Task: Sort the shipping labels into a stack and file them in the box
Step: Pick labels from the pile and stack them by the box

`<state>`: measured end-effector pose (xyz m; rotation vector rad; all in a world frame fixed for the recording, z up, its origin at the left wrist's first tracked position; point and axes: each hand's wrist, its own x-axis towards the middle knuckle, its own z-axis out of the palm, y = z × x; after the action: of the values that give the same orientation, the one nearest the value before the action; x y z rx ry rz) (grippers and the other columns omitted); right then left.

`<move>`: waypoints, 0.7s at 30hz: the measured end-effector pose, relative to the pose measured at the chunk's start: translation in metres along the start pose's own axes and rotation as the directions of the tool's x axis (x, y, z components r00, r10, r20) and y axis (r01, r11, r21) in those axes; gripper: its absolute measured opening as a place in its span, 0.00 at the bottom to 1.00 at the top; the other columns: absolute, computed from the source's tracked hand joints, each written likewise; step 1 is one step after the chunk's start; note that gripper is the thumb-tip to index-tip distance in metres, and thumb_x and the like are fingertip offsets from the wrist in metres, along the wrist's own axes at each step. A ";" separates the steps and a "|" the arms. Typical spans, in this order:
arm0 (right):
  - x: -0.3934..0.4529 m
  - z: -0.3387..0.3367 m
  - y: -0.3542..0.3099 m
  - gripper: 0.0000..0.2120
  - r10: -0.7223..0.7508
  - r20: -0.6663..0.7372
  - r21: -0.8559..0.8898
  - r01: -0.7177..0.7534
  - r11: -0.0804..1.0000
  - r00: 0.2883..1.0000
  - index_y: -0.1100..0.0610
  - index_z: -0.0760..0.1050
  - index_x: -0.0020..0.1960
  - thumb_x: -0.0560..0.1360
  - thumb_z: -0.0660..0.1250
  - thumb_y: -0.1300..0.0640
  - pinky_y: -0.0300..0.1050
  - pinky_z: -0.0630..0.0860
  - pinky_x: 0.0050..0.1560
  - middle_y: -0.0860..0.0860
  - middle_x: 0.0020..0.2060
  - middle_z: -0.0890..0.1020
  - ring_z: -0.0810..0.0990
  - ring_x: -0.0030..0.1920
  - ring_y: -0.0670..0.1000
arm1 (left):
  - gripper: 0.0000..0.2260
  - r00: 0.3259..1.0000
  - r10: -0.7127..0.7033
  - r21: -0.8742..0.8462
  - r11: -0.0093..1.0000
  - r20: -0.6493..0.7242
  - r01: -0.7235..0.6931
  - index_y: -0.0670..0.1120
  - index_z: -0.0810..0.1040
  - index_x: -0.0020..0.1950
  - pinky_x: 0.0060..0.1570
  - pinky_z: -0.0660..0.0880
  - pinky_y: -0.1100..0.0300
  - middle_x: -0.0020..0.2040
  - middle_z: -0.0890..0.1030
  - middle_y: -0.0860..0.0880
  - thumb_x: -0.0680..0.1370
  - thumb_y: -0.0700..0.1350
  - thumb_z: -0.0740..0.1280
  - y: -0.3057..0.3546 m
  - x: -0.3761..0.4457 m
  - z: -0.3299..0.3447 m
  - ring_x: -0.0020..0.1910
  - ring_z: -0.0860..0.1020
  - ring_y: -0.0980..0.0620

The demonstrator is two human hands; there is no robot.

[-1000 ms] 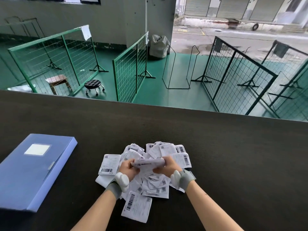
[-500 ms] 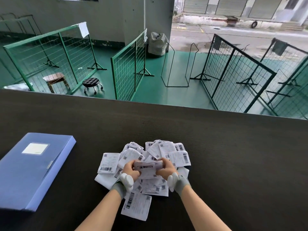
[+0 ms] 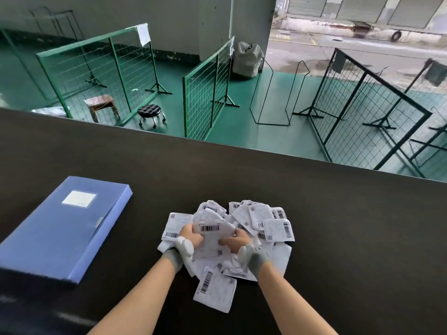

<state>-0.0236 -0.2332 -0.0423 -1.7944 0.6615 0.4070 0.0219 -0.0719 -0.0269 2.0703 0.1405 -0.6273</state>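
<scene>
A loose pile of white shipping labels (image 3: 263,221) with barcodes lies on the dark table (image 3: 338,226) in front of me. Both hands hold one label (image 3: 212,229) above the pile, barcode facing up. My left hand (image 3: 191,236) grips its left edge and my right hand (image 3: 234,241) pinches its lower right part. One label (image 3: 215,290) lies apart, nearest to me. The blue file box (image 3: 60,228) lies shut and flat on the table to the left of the pile.
The table's far edge runs across the view, with a green floor below it. Green and black wire fence panels (image 3: 205,90), a black stool (image 3: 151,113) and a wooden stool (image 3: 100,103) stand down there.
The held label has tilted and dropped closer to the pile, its barcode now facing me. My hands have shifted slightly with it; the box has not moved.
</scene>
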 end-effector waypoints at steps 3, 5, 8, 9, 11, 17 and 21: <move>-0.003 0.039 -0.020 0.13 -0.012 0.049 -0.020 0.013 1.000 0.999 0.65 0.78 0.55 0.70 0.71 0.70 0.38 0.80 0.37 0.58 0.50 0.82 0.83 0.47 0.53 | 0.08 0.999 -0.035 0.015 0.999 -0.040 0.035 0.49 0.72 0.37 0.46 0.76 0.54 0.39 0.76 0.48 0.69 0.36 0.67 -0.023 0.001 -0.040 0.43 0.76 0.48; 0.001 0.077 -0.031 0.08 -0.010 0.120 -0.053 0.016 0.998 0.993 0.58 0.79 0.44 0.68 0.74 0.67 0.42 0.82 0.41 0.52 0.42 0.83 0.83 0.38 0.46 | 0.09 0.998 -0.033 0.010 0.999 -0.056 0.034 0.50 0.72 0.36 0.42 0.75 0.58 0.36 0.76 0.52 0.69 0.36 0.67 -0.043 -0.003 -0.075 0.38 0.76 0.53; 0.006 0.117 -0.037 0.10 0.015 0.147 -0.101 0.000 0.995 0.989 0.55 0.78 0.43 0.64 0.77 0.60 0.50 0.82 0.47 0.51 0.42 0.83 0.83 0.44 0.51 | 0.12 0.997 -0.061 0.062 0.996 -0.040 0.064 0.51 0.73 0.36 0.37 0.75 0.62 0.37 0.77 0.52 0.70 0.33 0.66 -0.070 -0.001 -0.110 0.37 0.77 0.55; 0.005 0.133 -0.040 0.11 0.018 0.152 -0.090 -0.004 0.996 0.988 0.55 0.78 0.44 0.64 0.76 0.60 0.51 0.81 0.48 0.52 0.44 0.83 0.83 0.46 0.52 | 0.12 0.997 -0.067 0.077 0.995 -0.037 0.070 0.50 0.74 0.36 0.35 0.74 0.63 0.37 0.77 0.52 0.70 0.33 0.66 -0.081 0.000 -0.123 0.37 0.77 0.56; -0.003 0.163 -0.047 0.11 0.049 0.179 -0.073 -0.037 0.997 0.983 0.54 0.77 0.45 0.65 0.74 0.63 0.49 0.80 0.50 0.52 0.47 0.83 0.82 0.49 0.53 | 0.10 0.994 -0.098 0.107 0.989 -0.046 0.102 0.50 0.75 0.36 0.39 0.76 0.61 0.38 0.79 0.50 0.71 0.35 0.64 -0.101 0.006 -0.146 0.39 0.78 0.54; -0.004 0.241 -0.053 0.09 0.171 0.180 -0.107 -0.154 0.982 0.969 0.59 0.75 0.48 0.70 0.70 0.61 0.52 0.76 0.62 0.53 0.51 0.79 0.79 0.53 0.53 | 0.08 0.972 -0.203 0.260 0.938 -0.122 0.229 0.40 0.79 0.47 0.43 0.68 0.61 0.44 0.80 0.44 0.78 0.37 0.60 -0.138 0.030 -0.182 0.42 0.77 0.49; -0.008 0.263 -0.063 0.18 0.187 0.090 -0.379 -0.140 0.915 0.978 0.61 0.74 0.60 0.72 0.70 0.59 0.49 0.78 0.59 0.56 0.56 0.80 0.80 0.56 0.54 | 0.14 0.977 -0.211 0.469 0.861 -0.030 0.200 0.37 0.77 0.60 0.55 0.73 0.58 0.59 0.80 0.42 0.79 0.38 0.57 -0.145 0.039 -0.197 0.59 0.78 0.44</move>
<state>0.0229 0.0320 -0.0732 -2.0546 0.6825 0.7964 0.0812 0.1642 -0.0708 2.5386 0.2159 -0.8834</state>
